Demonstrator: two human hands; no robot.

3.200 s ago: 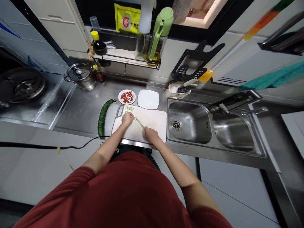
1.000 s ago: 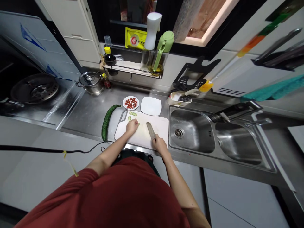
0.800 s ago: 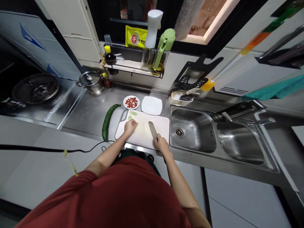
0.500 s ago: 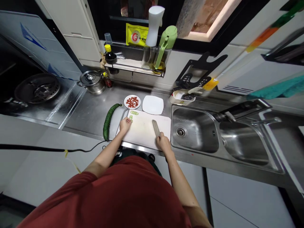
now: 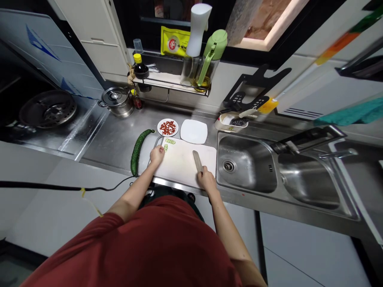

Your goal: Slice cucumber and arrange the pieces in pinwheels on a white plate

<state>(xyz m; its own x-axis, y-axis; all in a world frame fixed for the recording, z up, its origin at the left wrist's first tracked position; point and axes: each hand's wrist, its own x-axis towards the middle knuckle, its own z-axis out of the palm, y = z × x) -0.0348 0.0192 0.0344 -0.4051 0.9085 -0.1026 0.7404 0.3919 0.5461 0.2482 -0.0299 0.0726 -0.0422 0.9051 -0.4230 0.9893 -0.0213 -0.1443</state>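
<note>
My left hand [image 5: 157,156] is at the left end of the white cutting board [image 5: 179,161], its fingers curled together beside a short row of cucumber slices [image 5: 166,148]. Whatever lies between the fingertips is too small to make out. Another row of cucumber slices [image 5: 170,141] rests near the board's far edge. Over the right part of the board, my right hand [image 5: 207,179] grips a kitchen knife [image 5: 197,161], its blade pointing away from me. A long whole cucumber [image 5: 137,151] lies on the counter left of the board.
Behind the board stand a plate of chopped red pieces [image 5: 168,134] and a white square plate [image 5: 194,132]. A double sink [image 5: 245,167] adjoins on the right. A lidded pot [image 5: 116,102] is at the back left, under a wall shelf [image 5: 170,81] with bottles.
The view has shifted slightly. My left hand has drawn back a little from the nearer row of slices; my right hand keeps the knife in about the same place.
</note>
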